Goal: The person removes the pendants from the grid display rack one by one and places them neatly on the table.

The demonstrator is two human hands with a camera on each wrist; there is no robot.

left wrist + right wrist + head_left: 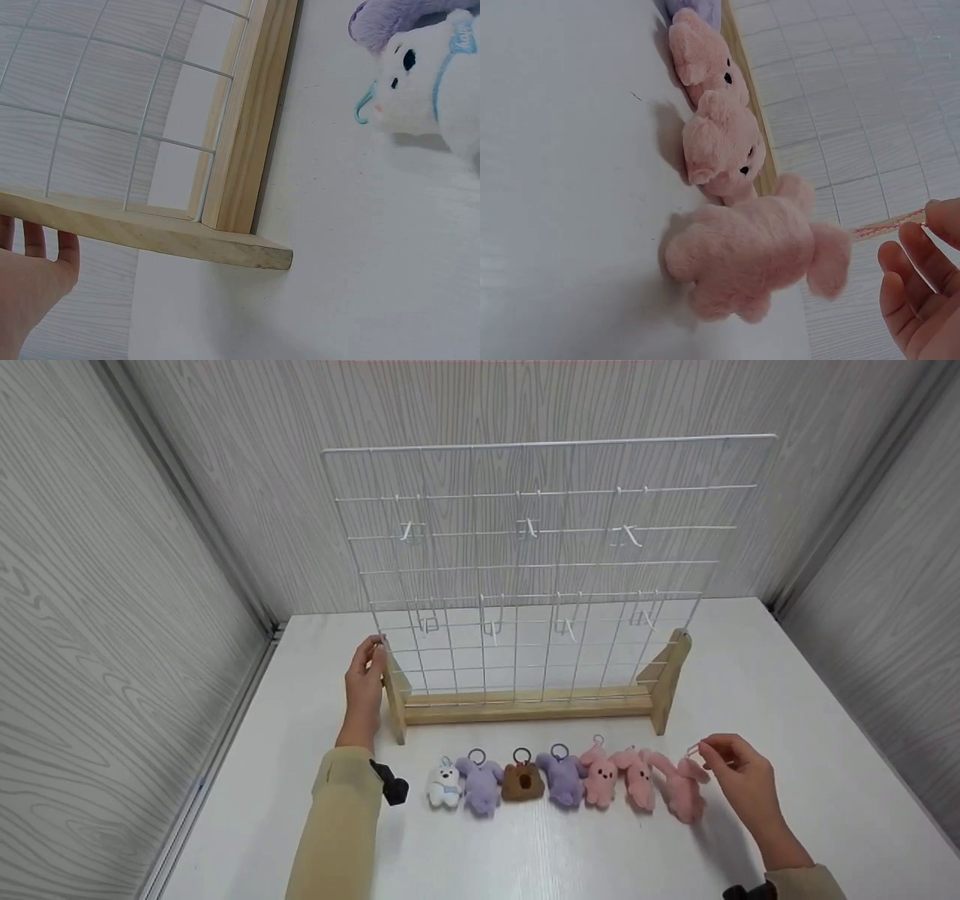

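Observation:
My left hand (364, 679) holds the left wooden side piece (395, 709) of a white wire grid display rack (514, 564). In the left wrist view, its fingers (69, 251) meet the wood's edge. On the right, my right hand (744, 780) pinches the strap of a pink plush keychain (684, 795). The right wrist view shows that strap (889, 225) pulled taut and the plush (742, 251) tilted, back toward the camera, close to the table. Beside it lie two more pink plush keychains (640, 784), (600, 781).
Further left in the row are a purple plush (564, 781), a brown one (523, 784), another purple one (481, 787) and a white one (444, 786). Several white hooks (530, 529) hang on the grid in two rows. Panelled walls (225, 405) surround the white table (510, 855).

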